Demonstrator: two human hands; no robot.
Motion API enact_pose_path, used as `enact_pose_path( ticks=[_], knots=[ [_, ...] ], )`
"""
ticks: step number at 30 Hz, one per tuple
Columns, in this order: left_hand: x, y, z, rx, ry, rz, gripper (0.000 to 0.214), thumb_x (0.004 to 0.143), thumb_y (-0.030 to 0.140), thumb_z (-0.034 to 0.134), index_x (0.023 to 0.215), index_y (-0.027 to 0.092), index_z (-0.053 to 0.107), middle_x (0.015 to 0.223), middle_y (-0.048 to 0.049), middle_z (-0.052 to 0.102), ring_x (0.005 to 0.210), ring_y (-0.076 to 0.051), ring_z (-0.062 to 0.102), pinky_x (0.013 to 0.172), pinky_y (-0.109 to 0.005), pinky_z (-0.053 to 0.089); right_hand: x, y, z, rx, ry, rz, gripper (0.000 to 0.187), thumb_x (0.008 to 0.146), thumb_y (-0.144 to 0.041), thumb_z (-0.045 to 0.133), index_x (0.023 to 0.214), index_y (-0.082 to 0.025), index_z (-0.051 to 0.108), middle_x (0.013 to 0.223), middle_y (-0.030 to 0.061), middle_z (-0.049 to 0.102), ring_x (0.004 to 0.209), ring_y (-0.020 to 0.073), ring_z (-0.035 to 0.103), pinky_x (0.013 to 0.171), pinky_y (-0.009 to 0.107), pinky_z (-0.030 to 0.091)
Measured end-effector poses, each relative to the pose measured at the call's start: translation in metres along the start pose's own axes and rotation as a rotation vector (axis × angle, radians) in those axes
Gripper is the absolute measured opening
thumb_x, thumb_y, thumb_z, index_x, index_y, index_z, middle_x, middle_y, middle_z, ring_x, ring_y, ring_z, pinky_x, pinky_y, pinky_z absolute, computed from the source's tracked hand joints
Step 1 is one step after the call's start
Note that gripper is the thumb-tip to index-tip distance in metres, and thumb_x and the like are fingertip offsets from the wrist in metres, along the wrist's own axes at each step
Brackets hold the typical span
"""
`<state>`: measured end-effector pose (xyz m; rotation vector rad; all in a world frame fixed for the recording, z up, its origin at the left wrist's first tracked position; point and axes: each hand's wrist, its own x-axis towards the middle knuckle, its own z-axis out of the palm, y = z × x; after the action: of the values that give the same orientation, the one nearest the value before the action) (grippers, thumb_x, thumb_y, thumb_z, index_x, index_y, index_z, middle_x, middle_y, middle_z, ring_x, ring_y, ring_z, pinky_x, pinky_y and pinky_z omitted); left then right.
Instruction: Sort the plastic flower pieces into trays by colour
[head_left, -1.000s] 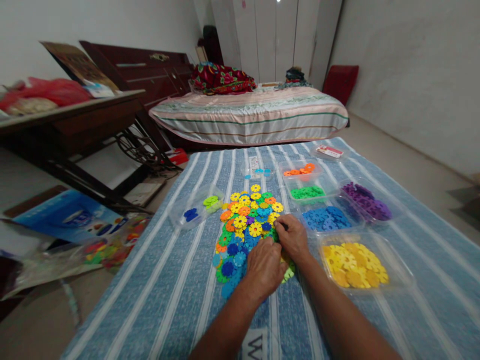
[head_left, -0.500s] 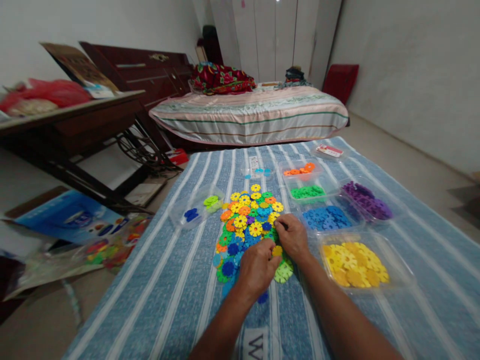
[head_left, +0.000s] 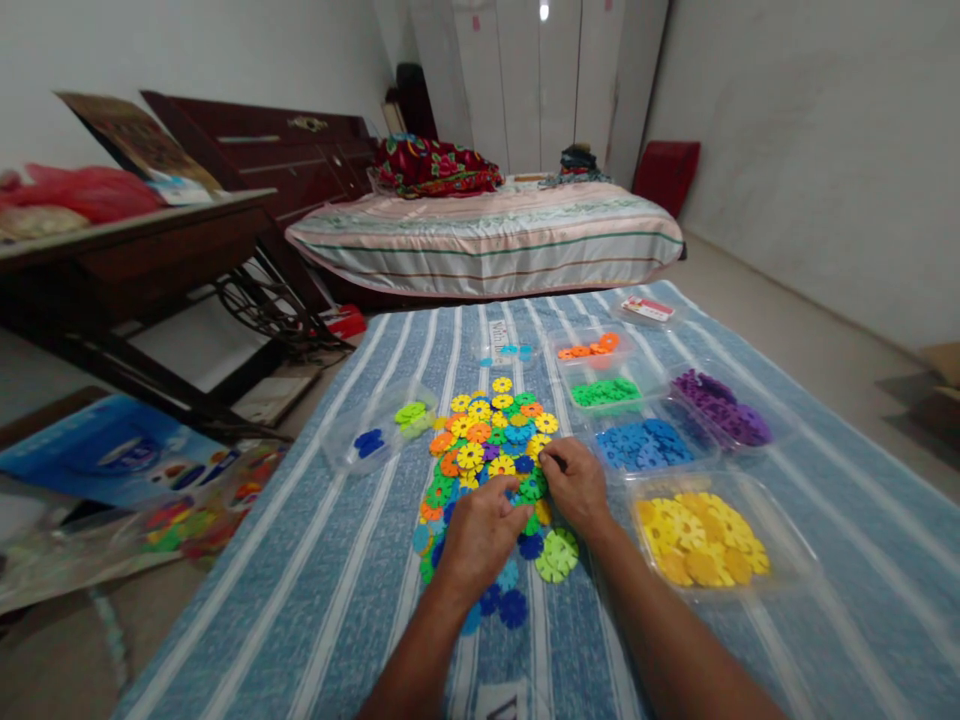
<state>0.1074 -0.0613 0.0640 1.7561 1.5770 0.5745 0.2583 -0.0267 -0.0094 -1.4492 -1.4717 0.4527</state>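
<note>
Has drawn left hand (head_left: pixel 480 525) leftward with thumb and forefinger apart, baring more navy flower discs (head_left: pixel 512 607); keeps right hand (head_left: pixel 577 485) curled, cannot tell if gripping; on striped cloth (head_left: pixel 337 590), before bed (head_left: pixel 487 245).

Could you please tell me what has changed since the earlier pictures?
The left hand has moved left, away from the right hand, leaving a dark blue piece and more of the light green pieces in view. The right hand stayed at the pile; the clear containers stayed put.
</note>
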Motion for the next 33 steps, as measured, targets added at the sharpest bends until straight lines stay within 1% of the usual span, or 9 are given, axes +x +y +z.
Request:
enact_pose_path(
  ticks=[2,5,10,13,16,21,24,27,33],
  knots=[
    [0.006,0.002,-0.005,-0.074,0.009,0.008,0.019,0.074,0.027,0.058,0.088,0.016,0.065,0.053,0.0069,0.046,0.048,-0.010,0.044,0.048,-0.021,0.032,0.000,-0.001,0.000,-0.002,0.000,-0.004,0.018,0.081,-0.021,0.049,0.072,-0.020,0.064,0.076,0.0031,0.063,0.077,0.0176,0.056,0.073,0.028,0.041],
    [0.025,0.013,-0.011,-0.147,0.034,0.060,0.019,0.074,0.031,0.057,0.082,0.016,0.064,0.049,0.0076,0.042,0.045,-0.009,0.039,0.045,-0.020,0.029,0.001,-0.001,0.001,-0.009,0.004,-0.002,0.016,0.080,-0.021,0.049,0.073,-0.019,0.064,0.077,0.0034,0.063,0.077,0.0173,0.056,0.073,0.028,0.040],
    [0.075,0.053,-0.012,-0.019,0.083,0.236,0.017,0.073,0.022,0.055,0.082,0.015,0.068,0.054,0.0041,0.054,0.052,-0.011,0.049,0.052,-0.021,0.038,0.001,-0.001,0.004,-0.019,-0.007,0.014,0.017,0.081,-0.021,0.049,0.074,-0.019,0.064,0.076,0.0030,0.063,0.076,0.0173,0.056,0.071,0.027,0.039],
    [0.107,0.084,-0.004,0.152,0.127,0.354,0.019,0.074,0.015,0.053,0.083,0.015,0.070,0.062,0.0006,0.062,0.060,-0.013,0.056,0.061,-0.022,0.043,0.001,-0.001,0.005,-0.023,-0.001,0.013,0.016,0.081,-0.020,0.049,0.073,-0.020,0.063,0.077,0.0029,0.064,0.077,0.0173,0.057,0.072,0.027,0.039],
    [0.133,0.111,0.009,0.314,0.110,0.414,0.023,0.077,0.013,0.052,0.089,0.016,0.072,0.073,-0.0023,0.069,0.070,-0.015,0.061,0.071,-0.024,0.046,0.001,-0.001,0.005,-0.035,0.005,0.009,0.017,0.081,-0.020,0.049,0.072,-0.020,0.063,0.076,0.0029,0.063,0.076,0.0175,0.056,0.072,0.028,0.039],
    [0.159,0.131,0.030,0.499,-0.008,0.450,0.027,0.075,0.010,0.053,0.091,0.017,0.074,0.092,-0.0074,0.073,0.089,-0.019,0.066,0.081,-0.027,0.047,0.001,0.000,0.004,-0.016,-0.001,0.009,0.017,0.081,-0.021,0.049,0.076,-0.020,0.066,0.079,0.0032,0.064,0.078,0.0179,0.056,0.074,0.028,0.040],
    [0.156,0.128,0.028,0.533,0.050,0.437,0.029,0.078,0.012,0.051,0.095,0.018,0.073,0.097,-0.0081,0.073,0.093,-0.021,0.066,0.082,-0.028,0.047,0.001,-0.001,0.003,-0.016,-0.006,0.015,0.018,0.081,-0.021,0.048,0.076,-0.020,0.065,0.078,0.0032,0.064,0.078,0.0179,0.057,0.074,0.029,0.041],
    [0.137,0.114,0.015,0.522,0.083,0.426,0.026,0.081,0.016,0.049,0.094,0.018,0.072,0.095,-0.0074,0.073,0.091,-0.020,0.065,0.081,-0.028,0.046,0.001,-0.002,0.002,-0.036,0.001,0.011,0.018,0.082,-0.021,0.048,0.074,-0.020,0.065,0.078,0.0027,0.063,0.077,0.0175,0.056,0.074,0.028,0.040],
    [0.067,0.059,-0.017,0.519,-0.218,0.412,0.020,0.080,0.019,0.051,0.082,0.019,0.070,0.079,-0.0021,0.070,0.075,-0.017,0.064,0.068,-0.025,0.043,0.000,-0.003,0.000,-0.064,0.004,0.009,0.018,0.082,-0.025,0.049,0.074,-0.021,0.064,0.075,0.0019,0.062,0.074,0.0174,0.055,0.070,0.028,0.039]
  ],
)
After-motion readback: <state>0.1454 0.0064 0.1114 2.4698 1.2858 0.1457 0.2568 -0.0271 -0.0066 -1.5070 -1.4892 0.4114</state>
